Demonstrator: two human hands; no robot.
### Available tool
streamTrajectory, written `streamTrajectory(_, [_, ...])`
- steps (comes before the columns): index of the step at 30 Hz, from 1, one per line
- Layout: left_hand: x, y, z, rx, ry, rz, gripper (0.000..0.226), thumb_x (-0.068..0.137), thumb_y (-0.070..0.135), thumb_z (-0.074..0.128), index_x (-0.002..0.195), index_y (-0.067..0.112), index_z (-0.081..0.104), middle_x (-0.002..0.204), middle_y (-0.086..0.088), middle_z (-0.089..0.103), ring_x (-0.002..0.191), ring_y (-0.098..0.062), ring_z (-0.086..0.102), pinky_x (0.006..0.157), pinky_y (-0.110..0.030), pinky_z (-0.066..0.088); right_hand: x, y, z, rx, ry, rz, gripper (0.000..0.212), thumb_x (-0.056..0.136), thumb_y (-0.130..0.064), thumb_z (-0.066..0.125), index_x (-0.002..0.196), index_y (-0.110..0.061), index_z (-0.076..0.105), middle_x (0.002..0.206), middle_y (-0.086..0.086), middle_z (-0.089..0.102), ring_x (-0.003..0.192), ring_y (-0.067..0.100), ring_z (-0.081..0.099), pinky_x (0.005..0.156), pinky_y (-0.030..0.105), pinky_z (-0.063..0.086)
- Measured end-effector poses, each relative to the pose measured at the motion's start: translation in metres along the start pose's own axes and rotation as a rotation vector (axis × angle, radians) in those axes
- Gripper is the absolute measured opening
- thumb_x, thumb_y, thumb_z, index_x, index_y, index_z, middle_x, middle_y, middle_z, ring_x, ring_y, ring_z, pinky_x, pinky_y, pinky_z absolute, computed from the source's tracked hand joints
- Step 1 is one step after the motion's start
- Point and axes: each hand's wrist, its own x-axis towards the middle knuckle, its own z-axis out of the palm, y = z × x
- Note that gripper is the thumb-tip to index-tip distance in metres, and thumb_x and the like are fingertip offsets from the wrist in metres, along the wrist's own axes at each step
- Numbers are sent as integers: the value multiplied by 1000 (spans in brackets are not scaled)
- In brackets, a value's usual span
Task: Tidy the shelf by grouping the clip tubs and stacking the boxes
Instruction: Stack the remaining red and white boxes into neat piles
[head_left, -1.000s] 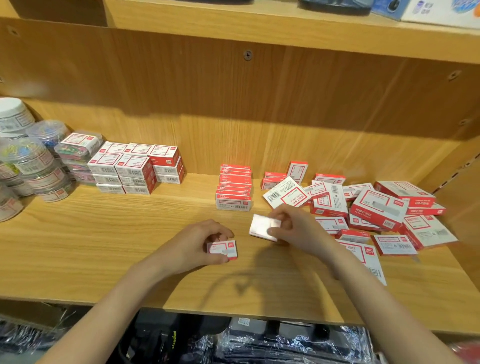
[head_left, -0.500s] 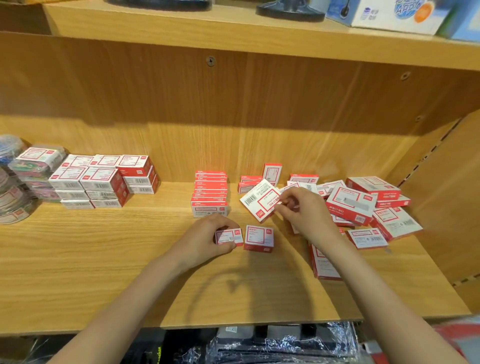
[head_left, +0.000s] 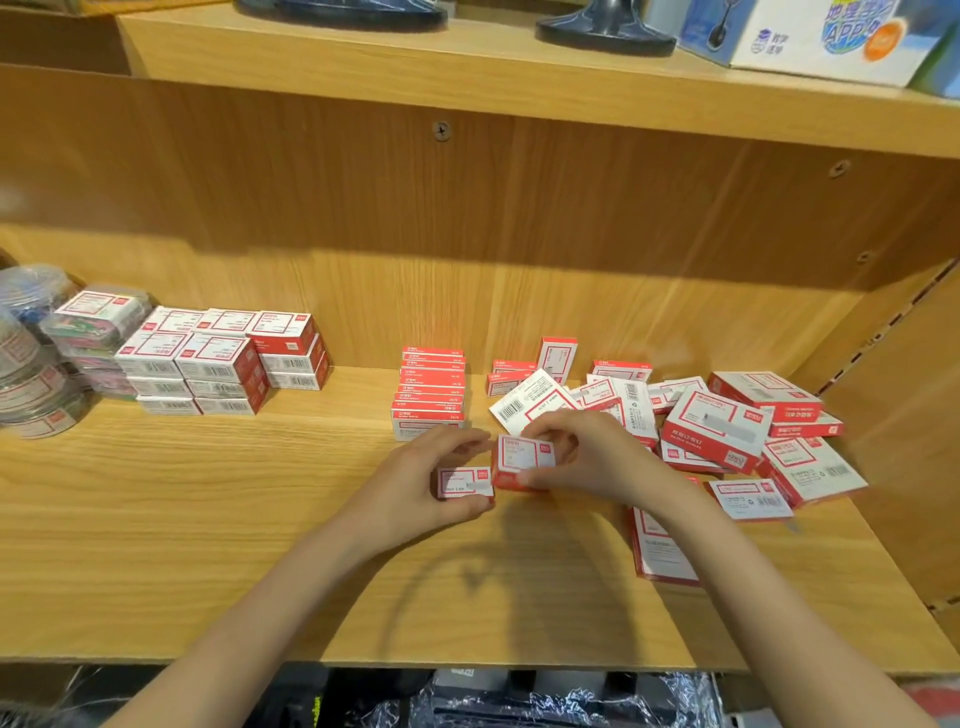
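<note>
My left hand (head_left: 415, 488) grips a small red-and-white box (head_left: 464, 483) lying flat on the wooden shelf (head_left: 208, 519). Right beside it my right hand (head_left: 597, 457) holds a second small red-and-white box (head_left: 522, 462), tilted up and touching the first. A neat stack of small red boxes (head_left: 430, 395) stands just behind my hands. A loose pile of larger red-and-white boxes (head_left: 727, 431) spreads to the right. Stacked boxes (head_left: 218, 364) sit at the left, with clear clip tubs (head_left: 36, 374) at the far left edge.
The shelf's back wall (head_left: 467, 234) rises behind the boxes and a side panel (head_left: 914, 415) closes the right end. An upper shelf (head_left: 519, 67) carries dark round bases and a printed carton. One large box (head_left: 660, 551) lies near the front edge at right.
My right hand let go of the large barcode box behind and came down onto the small box next to my left hand, tilting it up. The camera moved closer.
</note>
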Motion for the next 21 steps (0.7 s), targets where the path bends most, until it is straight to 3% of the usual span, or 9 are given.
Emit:
streamTrajectory(2, [0,7,-3,-100,79,-21,54,66,39,76,114,33,53,106,11,61,93,5,59,84,-11,44,7,-11,-1,40,43,-60,30,71,-26,79,97,-16,67,77,-17,54,63,-8,51,61,8,36])
streamTrajectory(5, [-4,7,-16,-325,192,-90,41,74,3,74,104,24,56,93,2,65,80,-1,62,76,-15,49,20,-27,7,106,74,-190,33,69,-20,81,96,-9,68,80,-10,59,69,-12,52,64,6,37])
streamTrajectory(8, [-15,2,-37,-350,276,-128,39,76,-4,69,103,21,56,97,-2,65,81,-3,63,76,-14,49,36,-40,23,159,61,-274,42,67,-16,82,103,-5,63,84,-5,60,72,-8,55,67,8,41])
streamTrajectory(11, [-29,-8,-57,-286,402,-165,33,78,-1,67,101,21,59,101,0,65,85,-2,62,76,-13,48,55,-62,39,223,20,-235,40,69,-18,80,102,-17,59,83,-8,63,70,3,60,68,20,51])
streamTrajectory(15, [-50,-26,-82,-22,588,-185,24,85,1,60,106,12,61,105,-1,60,93,2,58,82,-9,44,82,-94,59,277,106,-185,30,70,-17,79,92,-16,58,68,-16,52,49,-3,49,47,11,34])
streamTrajectory(17, [-59,-36,-94,87,641,-238,22,86,2,57,105,12,62,103,0,58,93,3,54,84,-8,41,97,-109,74,241,138,-176,30,69,-18,78,88,-17,55,78,-8,57,57,-1,52,50,15,35])
streamTrajectory(21, [-76,-63,-102,321,551,-412,18,86,5,57,99,14,64,103,1,54,102,-20,50,90,-29,38,122,-131,112,54,111,-186,29,76,-20,73,95,-12,54,103,6,62,92,20,55,67,27,38])
